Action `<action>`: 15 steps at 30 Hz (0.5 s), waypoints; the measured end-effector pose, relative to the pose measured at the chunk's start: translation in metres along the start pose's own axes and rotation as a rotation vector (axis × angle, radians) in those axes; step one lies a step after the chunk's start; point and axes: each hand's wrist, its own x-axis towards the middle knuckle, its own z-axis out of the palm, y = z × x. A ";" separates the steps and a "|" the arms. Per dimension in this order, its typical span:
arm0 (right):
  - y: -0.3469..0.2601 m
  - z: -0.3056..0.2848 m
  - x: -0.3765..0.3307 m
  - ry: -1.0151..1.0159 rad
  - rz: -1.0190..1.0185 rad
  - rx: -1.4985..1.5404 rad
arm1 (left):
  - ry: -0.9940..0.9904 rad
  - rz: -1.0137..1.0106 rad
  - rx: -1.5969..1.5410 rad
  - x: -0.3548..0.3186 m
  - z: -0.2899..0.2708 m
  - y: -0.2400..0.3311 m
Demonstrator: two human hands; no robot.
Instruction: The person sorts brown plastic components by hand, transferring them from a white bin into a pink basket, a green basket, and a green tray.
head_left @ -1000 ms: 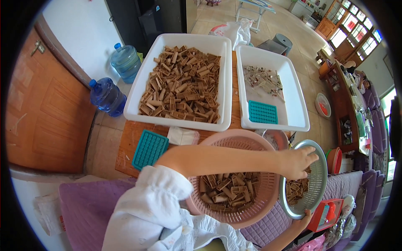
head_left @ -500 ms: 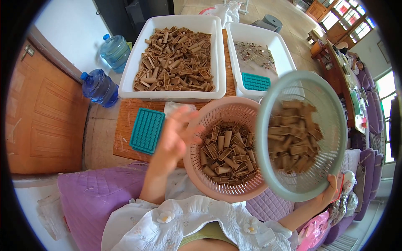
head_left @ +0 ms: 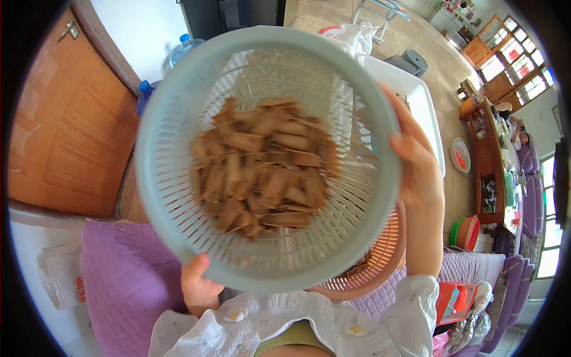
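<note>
Head view: there's a pale grey-green, round slotted plastic basket point(head_left: 151, 178) filling the middle of the frame, with a pile of small brown pieces point(head_left: 262, 172) in it. They're pretty blurry, so I can't swear to their exact shape. Left hand point(head_left: 201, 287) is gripping the rim at lower left, thumb over the edge; right hand point(head_left: 414, 159) has hold of the right side, thumb on the rim. A pink slotted plastic basket point(head_left: 392, 241) pokes out right below, and a white plastic tub point(head_left: 427, 113) sits upper right.
</note>
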 end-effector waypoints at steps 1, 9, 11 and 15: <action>0.000 -0.011 0.015 -0.090 0.075 -0.101 | 0.032 -0.006 -0.077 0.007 -0.006 -0.010; 0.049 -0.044 0.143 -0.038 0.066 -0.844 | 0.590 0.589 0.399 -0.019 -0.021 -0.015; 0.074 -0.071 0.154 -0.001 0.020 -1.148 | 0.690 0.571 0.421 -0.009 -0.021 -0.021; 0.114 -0.087 0.156 -0.195 -0.020 -1.422 | 0.636 0.540 0.285 -0.001 -0.024 -0.021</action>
